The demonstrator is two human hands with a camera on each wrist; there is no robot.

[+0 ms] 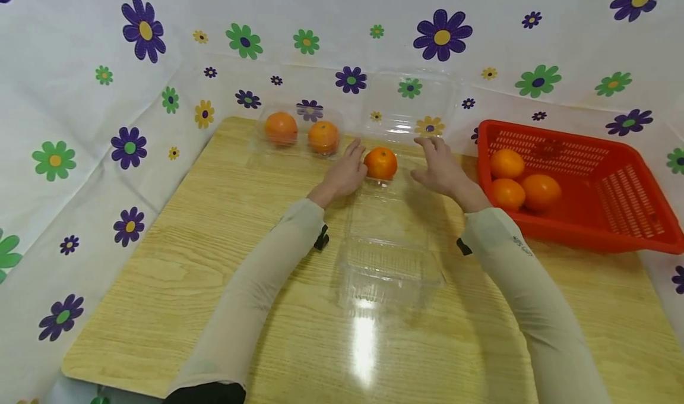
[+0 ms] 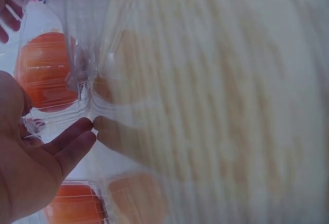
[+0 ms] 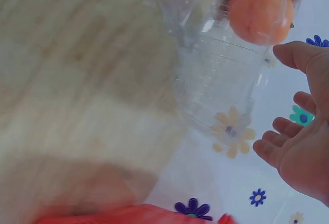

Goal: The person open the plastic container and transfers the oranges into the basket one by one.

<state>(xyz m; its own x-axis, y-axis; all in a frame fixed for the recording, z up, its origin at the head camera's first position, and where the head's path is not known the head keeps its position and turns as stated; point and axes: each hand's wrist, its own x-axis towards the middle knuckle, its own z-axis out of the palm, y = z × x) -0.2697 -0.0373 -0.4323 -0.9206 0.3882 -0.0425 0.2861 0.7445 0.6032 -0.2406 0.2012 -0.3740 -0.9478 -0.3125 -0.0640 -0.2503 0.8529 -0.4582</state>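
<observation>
An orange (image 1: 380, 164) sits in the left part of a clear plastic clamshell box, whose lid (image 1: 408, 104) stands raised against the cloth behind. My left hand (image 1: 344, 169) is at the box's left side, close to the orange, its fingers stretched along the wall in the left wrist view. On the other side, my right hand (image 1: 439, 167) is spread, thumb toward the box and palm facing it, holding nothing. Another clear box (image 1: 299, 154) with two oranges (image 1: 323, 137) stands to the left. Nearer to me lies one more clear plastic box (image 1: 390, 267), with no fruit in it.
A red plastic basket (image 1: 598, 237) at the right holds three oranges (image 1: 541, 192), close beside my right forearm. The wooden table (image 1: 214, 261) meets a flower-patterned cloth (image 1: 320, 12) at its back and left edges.
</observation>
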